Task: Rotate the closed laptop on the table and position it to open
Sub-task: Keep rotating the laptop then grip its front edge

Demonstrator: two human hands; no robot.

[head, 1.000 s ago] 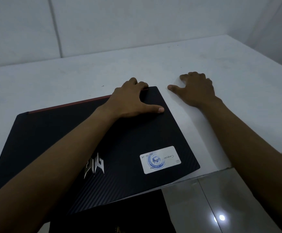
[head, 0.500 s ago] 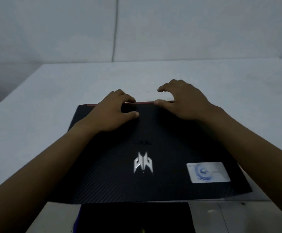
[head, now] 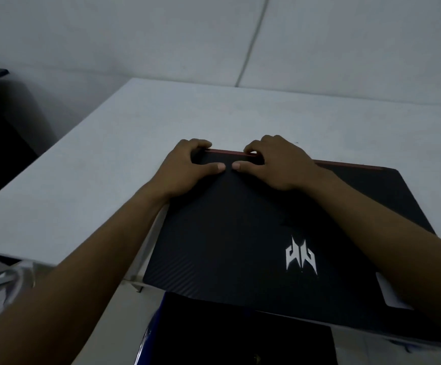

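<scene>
Both hands on closed laptop point(head: 240, 233)

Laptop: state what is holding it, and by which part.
Both hands, left and right, grip the closed laptop at its red far edge, thumbs on the lid.

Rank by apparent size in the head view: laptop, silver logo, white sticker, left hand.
1. laptop, by far the largest.
2. left hand.
3. silver logo and white sticker: unsure, since the right forearm hides most of the sticker.
</scene>
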